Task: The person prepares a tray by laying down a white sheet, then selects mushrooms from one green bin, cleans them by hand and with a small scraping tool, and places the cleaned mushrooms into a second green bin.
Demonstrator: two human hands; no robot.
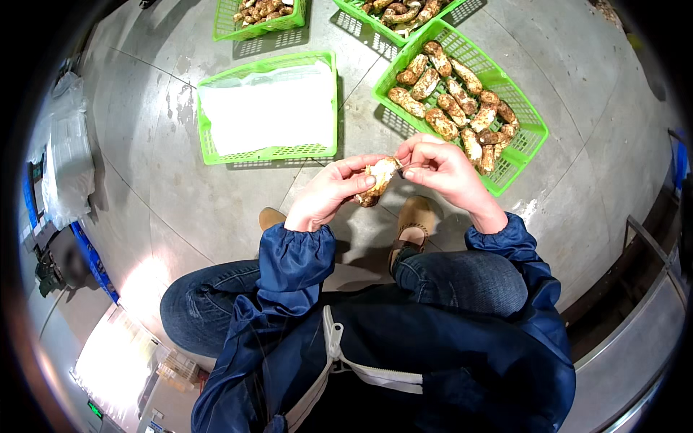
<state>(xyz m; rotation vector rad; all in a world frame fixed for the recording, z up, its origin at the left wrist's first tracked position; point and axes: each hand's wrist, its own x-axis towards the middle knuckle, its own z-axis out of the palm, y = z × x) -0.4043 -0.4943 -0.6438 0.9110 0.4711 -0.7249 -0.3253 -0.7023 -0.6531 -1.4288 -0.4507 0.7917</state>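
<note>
My left hand (338, 187) holds a brown and white mushroom (381, 172), which looks like a matsutake, tilted between thumb and fingers. At its upper end, my right hand (433, 165) pinches a small thin object (402, 169) against the mushroom; its exact kind is too small to tell. Beyond my right hand, a green plastic basket (522, 97) holds several similar mushrooms (453, 110) lying in loose rows. To the left, another green plastic basket (201, 127) is lined with white sheeting (270, 111), overexposed in the light.
Two more green baskets, one at the far left (217, 21) and one at the far centre (373, 24), contain mushrooms. Grey concrete floor (162, 178) lies underneath. Clear plastic bags (67, 151) hang at left. A metal-edged structure (644, 308) stands at right. My shoe (417, 216) is below my hands.
</note>
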